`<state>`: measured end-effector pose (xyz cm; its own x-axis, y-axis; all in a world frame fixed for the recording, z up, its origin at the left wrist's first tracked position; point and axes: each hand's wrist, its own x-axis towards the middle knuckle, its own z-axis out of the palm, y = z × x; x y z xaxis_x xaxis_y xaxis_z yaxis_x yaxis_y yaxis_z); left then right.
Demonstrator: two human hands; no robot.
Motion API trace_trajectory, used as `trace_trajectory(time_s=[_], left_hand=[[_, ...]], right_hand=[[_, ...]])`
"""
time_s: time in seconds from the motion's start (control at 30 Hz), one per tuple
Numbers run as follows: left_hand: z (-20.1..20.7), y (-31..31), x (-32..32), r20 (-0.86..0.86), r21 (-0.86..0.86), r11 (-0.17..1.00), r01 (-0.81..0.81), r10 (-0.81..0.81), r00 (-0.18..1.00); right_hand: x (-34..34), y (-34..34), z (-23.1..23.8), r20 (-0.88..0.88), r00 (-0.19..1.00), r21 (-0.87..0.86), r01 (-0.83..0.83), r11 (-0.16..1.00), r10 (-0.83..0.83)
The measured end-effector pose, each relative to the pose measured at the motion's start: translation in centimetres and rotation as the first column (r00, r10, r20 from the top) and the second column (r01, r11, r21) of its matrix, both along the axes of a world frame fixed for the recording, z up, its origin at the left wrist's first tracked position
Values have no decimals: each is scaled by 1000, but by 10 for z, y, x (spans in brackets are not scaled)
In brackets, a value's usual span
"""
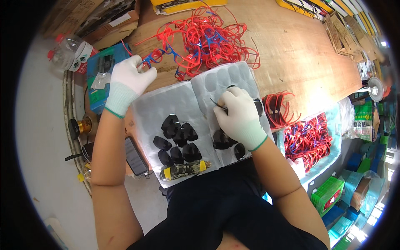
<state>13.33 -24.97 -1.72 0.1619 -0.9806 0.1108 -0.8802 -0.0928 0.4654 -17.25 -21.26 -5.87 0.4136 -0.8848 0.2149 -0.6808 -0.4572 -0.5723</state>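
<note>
Left of the blue rectangular plastic box (96,96) are clear red-capped plastic bottles (70,49), with brown cardboard boxes (114,27) above it and a dark rectangular phone (135,156) below.

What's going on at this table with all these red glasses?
Someone is handling glasses parts. The white-gloved left hand pinches a red-and-blue frame beside a tangled heap of red frames on the wooden table. The white-gloved right hand is over the pale sheets, holding a thin dark piece, probably a lens. Loose dark lenses lie on the sheets, and more red frames fill a light-blue basket off to the right.
</note>
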Motion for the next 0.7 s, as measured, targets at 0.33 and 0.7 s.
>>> trace_trajectory(time_s=[0.33,0.7], left_hand=[[8,1,-21,-92,18,999,47,-45,995],[-12,-3,-3,304,181,974,139,-190,933]], right_hand=[[61,-100,1,84,971,-82,-219,972,225],[41,-145,34,477,865,247,36,968,-153]])
